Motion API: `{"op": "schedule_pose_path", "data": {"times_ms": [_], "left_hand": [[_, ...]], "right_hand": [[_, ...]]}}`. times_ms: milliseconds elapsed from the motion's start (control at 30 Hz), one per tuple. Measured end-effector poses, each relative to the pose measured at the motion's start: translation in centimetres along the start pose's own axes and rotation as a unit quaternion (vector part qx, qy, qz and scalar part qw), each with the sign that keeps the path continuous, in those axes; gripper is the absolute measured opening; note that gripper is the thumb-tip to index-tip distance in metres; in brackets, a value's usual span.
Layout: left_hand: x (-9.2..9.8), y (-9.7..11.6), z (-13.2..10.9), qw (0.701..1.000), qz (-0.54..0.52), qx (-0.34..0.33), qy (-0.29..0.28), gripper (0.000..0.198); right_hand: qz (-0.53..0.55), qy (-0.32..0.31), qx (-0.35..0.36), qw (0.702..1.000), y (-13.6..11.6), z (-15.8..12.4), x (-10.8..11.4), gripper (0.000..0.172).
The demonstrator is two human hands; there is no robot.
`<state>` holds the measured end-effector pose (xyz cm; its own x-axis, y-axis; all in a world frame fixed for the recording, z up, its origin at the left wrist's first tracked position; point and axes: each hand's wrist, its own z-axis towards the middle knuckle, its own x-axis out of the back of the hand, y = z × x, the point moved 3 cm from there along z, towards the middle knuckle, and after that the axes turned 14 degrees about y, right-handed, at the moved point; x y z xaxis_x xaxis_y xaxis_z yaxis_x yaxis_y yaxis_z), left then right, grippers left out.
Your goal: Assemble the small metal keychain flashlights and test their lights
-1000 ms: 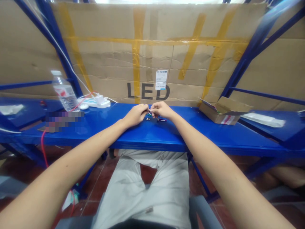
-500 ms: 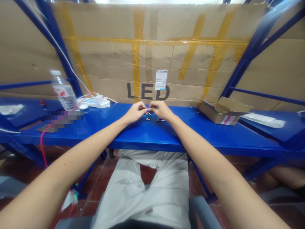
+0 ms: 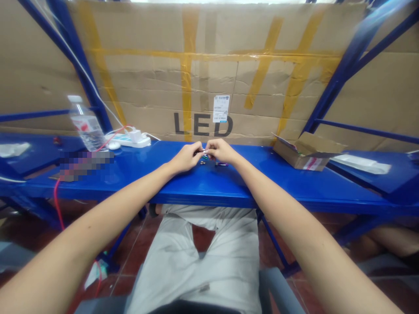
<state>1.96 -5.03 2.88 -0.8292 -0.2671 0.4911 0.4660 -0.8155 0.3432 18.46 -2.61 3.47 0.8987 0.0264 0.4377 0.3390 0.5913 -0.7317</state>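
Note:
My left hand (image 3: 190, 157) and my right hand (image 3: 220, 150) meet over the blue table (image 3: 203, 187), fingers pinched close together. Between the fingertips is a small shiny piece (image 3: 204, 152), too small to name. A green metallic piece (image 3: 204, 157) shows just under the fingers; whether it is held or lies on the table I cannot tell. Some small brass-coloured parts (image 3: 203, 163) lie on the table below the hands. Beside them, under my right hand, lies a slim dark and purple metallic piece (image 3: 221, 164).
An open cardboard box (image 3: 309, 152) stands at the right, with a white packet (image 3: 360, 164) beside it. To the left are a water bottle (image 3: 87, 128), a white power strip (image 3: 129, 138) and a red cable (image 3: 56, 196). A large cardboard sheet (image 3: 147, 87) rises behind the table.
My left hand has turned slightly, with its knuckles raised and its thumb less visible. My right fingers have shifted a little at the small piece. The parts on the table lie as before.

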Motion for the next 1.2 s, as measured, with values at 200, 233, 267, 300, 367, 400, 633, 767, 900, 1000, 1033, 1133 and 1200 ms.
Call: {"op": "schedule_pose_path", "data": {"times_ms": [200, 233, 267, 300, 367, 400, 633, 767, 900, 1000, 1033, 1133, 1200], "left_hand": [[-0.2, 0.2, 0.3, 1.000, -0.013, -0.004, -0.004, 0.013], [-0.4, 0.0, 0.4, 0.999, -0.032, 0.020, 0.002, 0.012], [-0.5, -0.2, 0.4, 0.998, -0.053, 0.046, 0.008, 0.012], [-0.7, -0.5, 0.5, 0.995, -0.071, 0.069, 0.014, 0.011], [-0.8, -0.9, 0.5, 0.992, -0.087, 0.094, 0.023, 0.010], [-0.8, -1.0, 0.5, 0.992, -0.081, 0.094, 0.025, 0.011], [0.0, -2.2, 0.3, 0.997, -0.002, 0.072, 0.029, 0.016], [-0.3, -2.6, 0.4, 0.997, -0.011, 0.067, 0.026, 0.020], [-0.3, -2.8, 0.9, 0.999, 0.005, 0.031, -0.008, 0.018], [-0.4, -2.9, 1.7, 0.998, 0.034, -0.017, -0.044, 0.016], [-0.5, -3.0, 1.9, 0.997, 0.041, -0.035, -0.059, 0.017], [-1.3, -3.7, 2.7, 0.989, 0.059, -0.085, -0.109, 0.019], [-1.9, -4.3, 3.1, 0.985, 0.065, -0.098, -0.127, 0.021]], "right_hand": [[0.017, -0.020, -0.027, 0.999, -0.2, 0.2, 0.5, 0.013], [0.014, -0.022, -0.030, 0.999, -0.3, 0.4, 0.9, 0.010], [0.005, -0.023, -0.030, 0.999, -0.3, 0.5, 1.3, 0.006], [-0.008, -0.012, -0.028, 0.999, -0.2, 0.7, 1.9, 0.001], [-0.044, 0.030, -0.033, 0.998, 0.1, 1.0, 3.2, 0.009], [-0.080, 0.055, -0.030, 0.995, 0.4, 1.0, 3.9, 0.010], [-0.343, -0.027, -0.129, 0.930, 4.3, 0.3, 5.6, 0.009], [-0.348, -0.031, -0.121, 0.929, 5.3, 0.4, 5.1, 0.011], [-0.349, -0.016, -0.109, 0.931, 5.4, 0.5, 4.7, 0.013], [-0.329, 0.018, -0.091, 0.940, 5.1, 0.5, 4.6, 0.012], [-0.314, 0.025, -0.085, 0.945, 4.9, 0.5, 4.4, 0.012], [-0.268, 0.023, -0.061, 0.961, 4.3, 0.4, 3.5, 0.016], [-0.252, 0.026, -0.039, 0.967, 3.9, 0.4, 2.9, 0.019]]}}
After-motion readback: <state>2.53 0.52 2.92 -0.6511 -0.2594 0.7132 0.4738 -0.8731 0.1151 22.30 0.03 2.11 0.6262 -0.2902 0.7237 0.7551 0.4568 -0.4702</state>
